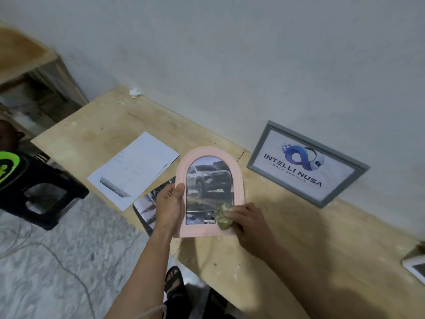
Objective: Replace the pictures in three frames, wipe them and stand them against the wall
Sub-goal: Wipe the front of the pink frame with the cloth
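A pink arched frame with a picture of a grey pickup truck is held above the wooden table. My left hand grips its left edge, thumb on the front. My right hand holds a crumpled greenish cloth and presses it on the frame's lower right glass. A grey rectangular frame with a blue logo picture leans against the wall. The corner of a white frame shows at the right edge.
White paper sheets and a dark photo print lie on the table left of the frame. A black plastic stool stands on the floor at left. A wooden shelf is at far left. A cable runs over the floor.
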### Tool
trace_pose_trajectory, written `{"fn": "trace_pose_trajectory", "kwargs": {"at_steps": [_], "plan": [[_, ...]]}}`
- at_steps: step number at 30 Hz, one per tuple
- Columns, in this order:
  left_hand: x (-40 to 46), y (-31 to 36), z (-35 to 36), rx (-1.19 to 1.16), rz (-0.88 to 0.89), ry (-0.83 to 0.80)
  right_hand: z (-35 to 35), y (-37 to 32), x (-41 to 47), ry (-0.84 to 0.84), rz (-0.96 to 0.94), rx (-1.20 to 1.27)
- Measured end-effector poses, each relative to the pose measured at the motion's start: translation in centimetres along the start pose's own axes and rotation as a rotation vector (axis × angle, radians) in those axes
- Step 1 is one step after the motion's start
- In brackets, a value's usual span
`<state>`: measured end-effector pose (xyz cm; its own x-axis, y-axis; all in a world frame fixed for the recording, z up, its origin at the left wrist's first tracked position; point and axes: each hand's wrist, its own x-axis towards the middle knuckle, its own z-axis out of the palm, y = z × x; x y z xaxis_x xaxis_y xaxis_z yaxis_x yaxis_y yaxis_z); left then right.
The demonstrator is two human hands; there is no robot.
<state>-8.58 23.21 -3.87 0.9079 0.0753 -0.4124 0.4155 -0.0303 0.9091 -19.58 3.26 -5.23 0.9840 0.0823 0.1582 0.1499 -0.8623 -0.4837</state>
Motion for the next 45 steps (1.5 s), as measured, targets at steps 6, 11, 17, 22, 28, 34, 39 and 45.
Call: {"fn": "trace_pose_trajectory", "kwargs": {"at_steps": [6, 11, 17, 22, 28, 34, 39, 45], "plan": [[-0.9, 0.5, 0.7, 0.099, 0.072, -0.079, -1.9, -4.8, 1.4, -0.065, 0.046, 0.407], [-1.5, 3.6, 2.0, 0.078, 0.191, -0.195, -9.2, -3.4, 8.8, 0.399, 0.258, 0.341], [-0.9, 7.6, 2.3, -0.144, 0.269, -0.184, -7.8, -5.8, 11.3, 0.175, -0.033, -0.168], [2.0, 7.8, -1.3, -0.179, 0.253, -0.116, -4.4, -8.3, 8.6, -0.091, -0.211, 0.131], [4.7, 8.1, -4.2, -0.084, 0.274, -0.113, -7.5, -8.5, 15.8, 0.342, 0.102, 0.288], [9.3, 10.9, -6.6, -0.174, 0.235, -0.083, -4.9, -8.3, 19.8, 0.172, -0.002, -0.191], [14.6, 11.3, -9.7, -0.184, 0.192, -0.047, 2.3, -11.2, 16.8, 0.251, 0.005, -0.038], [18.2, 9.5, -10.8, -0.106, 0.133, -0.119, 4.4, -13.0, 18.6, 0.128, 0.279, 0.385]]}}
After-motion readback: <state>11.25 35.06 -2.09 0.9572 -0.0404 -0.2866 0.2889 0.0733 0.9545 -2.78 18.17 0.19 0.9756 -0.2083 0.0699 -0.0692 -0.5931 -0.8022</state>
